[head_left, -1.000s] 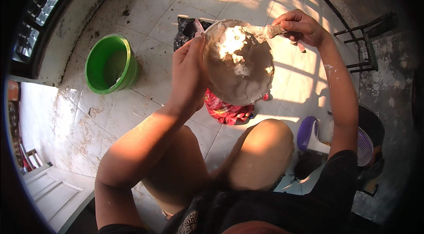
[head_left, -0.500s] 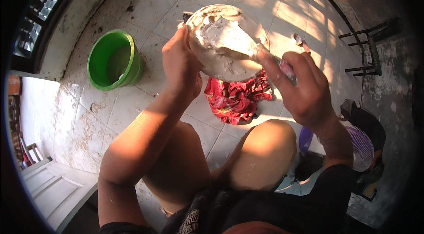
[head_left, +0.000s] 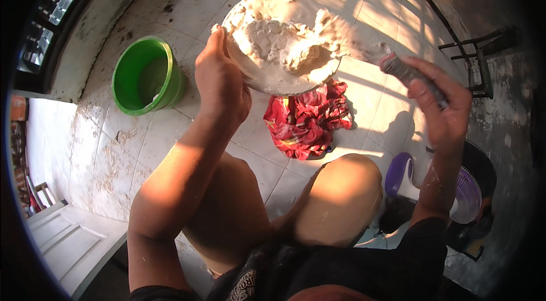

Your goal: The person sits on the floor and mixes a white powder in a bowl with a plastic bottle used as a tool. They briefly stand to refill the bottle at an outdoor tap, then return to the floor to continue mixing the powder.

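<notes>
My left hand (head_left: 223,88) grips the near-left rim of a round, shallow bowl (head_left: 267,88), holding it up above the floor. Pale, thick paste (head_left: 266,39) fills the bowl, heaped in lumps toward its right side. In my right hand (head_left: 446,99), fingers wrap round the handle of a scraper (head_left: 405,72), to the right of the bowl. Motion blurs its paste-smeared blade, which points back toward the bowl's right rim. Whether the blade touches the paste, I cannot tell. Below the bowl, a crumpled red cloth (head_left: 307,125) lies on the tiles.
A green bucket (head_left: 142,110) stands on the tiled floor (head_left: 165,142) to the left. At right are a purple and white fan (head_left: 467,194) and a black metal frame (head_left: 483,73) by the wall. White panelled furniture (head_left: 71,238) sits at lower left.
My right hand has swung to the right with the scraper, drawing it away from the bowl's middle. The bowl has shifted slightly up and left in my left hand.
</notes>
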Tool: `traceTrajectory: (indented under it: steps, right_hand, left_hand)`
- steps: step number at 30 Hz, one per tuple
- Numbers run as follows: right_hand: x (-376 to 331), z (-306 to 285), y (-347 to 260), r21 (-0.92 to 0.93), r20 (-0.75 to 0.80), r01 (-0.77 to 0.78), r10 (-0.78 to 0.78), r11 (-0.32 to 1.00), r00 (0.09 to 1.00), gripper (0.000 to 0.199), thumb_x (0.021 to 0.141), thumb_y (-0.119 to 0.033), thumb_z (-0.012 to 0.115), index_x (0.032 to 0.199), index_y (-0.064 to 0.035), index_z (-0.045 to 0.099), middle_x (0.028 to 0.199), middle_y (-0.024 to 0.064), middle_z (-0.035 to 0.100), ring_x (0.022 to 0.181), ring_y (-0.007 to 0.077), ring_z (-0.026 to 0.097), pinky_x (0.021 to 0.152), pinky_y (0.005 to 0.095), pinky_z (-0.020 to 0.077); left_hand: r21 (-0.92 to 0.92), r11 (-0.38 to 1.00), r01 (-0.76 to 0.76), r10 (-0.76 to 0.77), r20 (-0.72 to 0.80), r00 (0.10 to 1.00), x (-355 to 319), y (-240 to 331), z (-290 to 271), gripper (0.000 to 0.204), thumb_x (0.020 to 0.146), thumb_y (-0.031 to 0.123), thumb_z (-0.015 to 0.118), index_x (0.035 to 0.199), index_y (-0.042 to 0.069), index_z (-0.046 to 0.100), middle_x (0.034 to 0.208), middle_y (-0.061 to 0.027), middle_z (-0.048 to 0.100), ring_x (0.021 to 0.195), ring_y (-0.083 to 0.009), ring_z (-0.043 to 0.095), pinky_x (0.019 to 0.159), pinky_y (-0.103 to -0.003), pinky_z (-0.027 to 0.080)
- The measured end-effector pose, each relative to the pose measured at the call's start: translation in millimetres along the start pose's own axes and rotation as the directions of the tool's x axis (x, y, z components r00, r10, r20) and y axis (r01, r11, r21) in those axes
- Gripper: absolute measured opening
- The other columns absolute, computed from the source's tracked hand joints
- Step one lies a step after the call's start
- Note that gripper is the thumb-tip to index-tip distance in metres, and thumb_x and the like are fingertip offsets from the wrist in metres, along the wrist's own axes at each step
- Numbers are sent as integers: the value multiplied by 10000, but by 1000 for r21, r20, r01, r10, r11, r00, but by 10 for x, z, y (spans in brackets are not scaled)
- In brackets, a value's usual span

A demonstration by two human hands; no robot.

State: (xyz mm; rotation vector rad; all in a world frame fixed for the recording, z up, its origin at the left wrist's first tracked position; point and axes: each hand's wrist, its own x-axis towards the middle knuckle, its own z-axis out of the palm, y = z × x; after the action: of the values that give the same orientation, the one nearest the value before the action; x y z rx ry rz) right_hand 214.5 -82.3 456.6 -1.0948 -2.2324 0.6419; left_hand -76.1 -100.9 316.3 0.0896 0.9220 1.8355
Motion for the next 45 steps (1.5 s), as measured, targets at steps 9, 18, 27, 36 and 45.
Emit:
traceTrajectory:
  steps: [9, 18, 27, 36, 45]
  right_hand:
    - [114, -228, 362, 403, -6, -311, 342, 861, 940, 318, 1060, -182, 590, 1294, -28, 741, 719, -14, 637, 508, -37, 343, 465, 164, 217]
    - [-166, -628, 481, 400, -17, -342, 380, 850, 925, 327, 1088, -176, 558, 1324, -11, 714, 1022, 41, 734, 631, -33, 454, 465, 135, 241]
    - [-861, -553, 880, 341, -231, -341, 430, 876, 873, 413, 1136, -287, 485, 1421, -33, 642, 695, -50, 533, 503, -35, 322, 456, 149, 219]
    - [-1403, -633, 1158, 315, -208, -552, 623, 772, 754, 382, 1121, -246, 494, 1397, -50, 671, 816, -32, 648, 565, -48, 393, 469, 150, 231]
    - [-1827, 41, 1433, 439, -45, -565, 645, 699, 763, 269, 1039, -161, 633, 1208, -10, 777, 777, -16, 651, 640, 39, 493, 577, 216, 365]
  left_hand:
    - [21, 992, -122, 119, 105, 987, 38, 9, 60, 370, 1146, 271, 445, 1266, -38, 610, 1212, -121, 704, 1045, -215, 717, 944, -351, 598]
    - [169, 983, 68, -117, 298, 947, 227, 49, 378, 440, 1163, 264, 352, 1420, -51, 521, 1414, -189, 639, 1298, -288, 648, 1162, -422, 511]
    - [367, 906, 211, -373, 456, 808, 322, -359, 650, 459, 1161, 287, 394, 1458, -38, 521, 1455, -170, 627, 1354, -276, 604, 1175, -425, 472]
    - [475, 845, 244, -468, 441, 766, 312, -961, 462, 558, 1167, 392, 325, 1523, -16, 461, 1490, -179, 590, 1374, -310, 585, 1191, -478, 462]
    - [539, 660, 523, -732, 304, 610, 194, -1592, -470, 598, 1162, 440, 327, 1594, 31, 388, 1578, -166, 524, 1417, -312, 548, 1216, -474, 421]
